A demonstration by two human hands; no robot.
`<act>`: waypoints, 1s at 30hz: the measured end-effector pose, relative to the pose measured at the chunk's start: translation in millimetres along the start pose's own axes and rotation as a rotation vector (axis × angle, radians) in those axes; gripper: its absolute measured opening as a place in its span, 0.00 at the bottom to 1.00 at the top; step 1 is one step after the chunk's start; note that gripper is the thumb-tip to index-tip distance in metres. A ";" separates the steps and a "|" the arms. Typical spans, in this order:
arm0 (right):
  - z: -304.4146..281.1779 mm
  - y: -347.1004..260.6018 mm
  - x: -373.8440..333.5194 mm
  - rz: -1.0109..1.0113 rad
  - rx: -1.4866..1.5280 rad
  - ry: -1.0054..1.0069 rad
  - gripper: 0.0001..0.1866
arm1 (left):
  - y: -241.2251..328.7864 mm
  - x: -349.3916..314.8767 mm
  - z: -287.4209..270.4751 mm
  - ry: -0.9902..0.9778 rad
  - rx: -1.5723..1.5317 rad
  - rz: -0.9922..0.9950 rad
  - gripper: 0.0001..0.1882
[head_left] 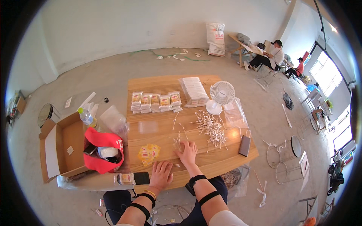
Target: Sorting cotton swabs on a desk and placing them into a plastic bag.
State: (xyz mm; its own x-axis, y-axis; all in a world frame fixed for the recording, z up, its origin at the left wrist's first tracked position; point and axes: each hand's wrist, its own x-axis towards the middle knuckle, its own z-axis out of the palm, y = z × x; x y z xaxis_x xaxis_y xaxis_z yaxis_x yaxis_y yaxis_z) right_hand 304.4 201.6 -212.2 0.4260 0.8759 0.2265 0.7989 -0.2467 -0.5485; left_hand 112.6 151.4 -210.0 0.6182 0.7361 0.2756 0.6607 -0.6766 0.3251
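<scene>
Pale walls and a grey floor surround a wooden surface [196,158] in the head view, with two seated people at the upper right of the frame. Right of the centre lies a tangled heap of cotton swabs [212,129]; a fan [222,92] stands just behind it, and filled packets [155,101] sit in rows towards the upper middle.

At the lower centre, the right hand [188,151] rests with its fingertips beside a few stray swabs [177,140]; whether its grip is clamped on any, I cannot tell. The left hand [161,175] lies palm down near the front edge, its thumb apart from the fingers, with a couple of loose swabs [175,165] at the fingertips. Yellow printed cards [149,153] lie just beyond it.

Judging by looks, each swab should be very light, with a thin, fairly stiff shaft that may roll or snap under a hard pinch, and soft ends that could fray. Mid-shaft seems the best hold, taken gently; in the heap, crossed shafts may drag neighbours along.
</scene>
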 end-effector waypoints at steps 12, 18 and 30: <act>-4.5 16.1 -32.0 -0.081 0.118 -0.095 0.14 | -0.5 0.1 -3.4 -0.044 -0.015 -0.047 0.32; -19.4 1.7 -49.8 -0.271 0.122 -0.257 0.14 | -4.1 -0.4 -3.1 -0.050 -0.107 -0.082 0.43; -21.9 4.4 -61.3 -0.063 0.573 0.043 0.09 | -4.8 -0.6 -1.9 -0.085 -0.106 -0.058 0.44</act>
State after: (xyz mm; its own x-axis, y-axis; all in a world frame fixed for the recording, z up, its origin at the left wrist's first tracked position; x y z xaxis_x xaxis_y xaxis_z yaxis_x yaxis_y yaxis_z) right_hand 291.1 137.8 -210.9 0.4114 0.8609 0.2993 0.4712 0.0802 -0.8784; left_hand 108.2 154.2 -210.0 0.6168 0.7669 0.1773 0.6509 -0.6236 0.4330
